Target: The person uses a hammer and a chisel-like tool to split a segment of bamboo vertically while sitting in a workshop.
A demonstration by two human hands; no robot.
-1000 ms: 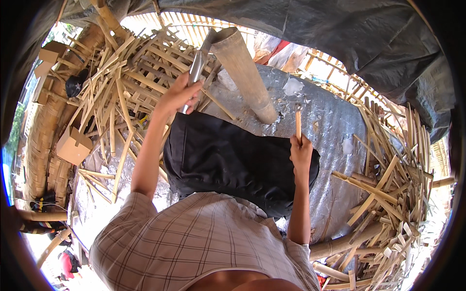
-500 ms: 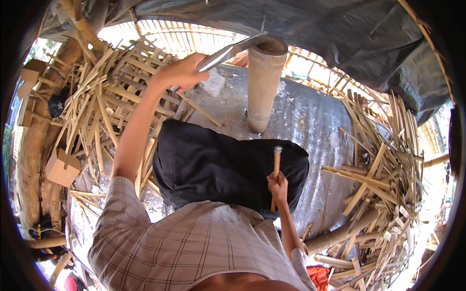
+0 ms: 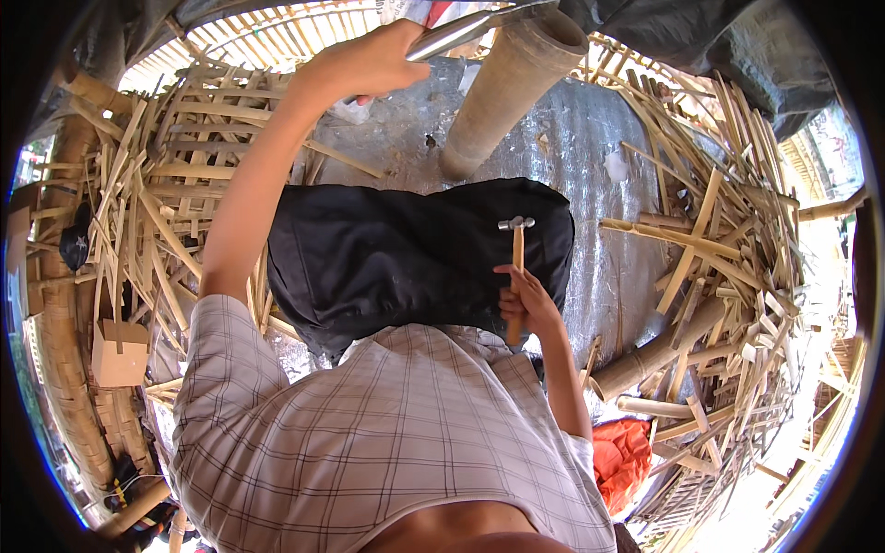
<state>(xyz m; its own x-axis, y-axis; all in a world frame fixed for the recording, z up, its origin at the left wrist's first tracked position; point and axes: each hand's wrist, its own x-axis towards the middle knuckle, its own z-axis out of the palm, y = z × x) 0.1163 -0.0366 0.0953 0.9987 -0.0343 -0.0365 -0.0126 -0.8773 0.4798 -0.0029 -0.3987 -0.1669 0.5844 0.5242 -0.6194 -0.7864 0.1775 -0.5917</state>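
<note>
My left hand (image 3: pixel 373 63) reaches forward, closed around a long shiny metal blade (image 3: pixel 456 35). The blade's far end lies at the rim of a thick bamboo tube (image 3: pixel 512 92), which stands on the sheet-covered ground with its top leaning right. Its open hollow end faces up. Closer to my body, my right hand (image 3: pixel 530 302) grips the wooden handle of a small hammer (image 3: pixel 518 244) with a metal head, held over my right thigh. Index finger stretched sideways, the other fingers wrap the handle. Black trousers (image 3: pixel 415 249) cover my bent legs between the hands.
A grey metallic sheet (image 3: pixel 599 157) covers the ground. Split bamboo strips (image 3: pixel 719 240) pile up on the right, and a woven bamboo lattice (image 3: pixel 207 120) lies left. A cardboard box (image 3: pixel 120 355) stands far left. Orange cloth (image 3: pixel 622 461) lies near my right side.
The view has shifted, so the tube and blade appear higher, and the tube leans further right. The hammer has turned, its head now showing crosswise. Both hands keep their grips.
</note>
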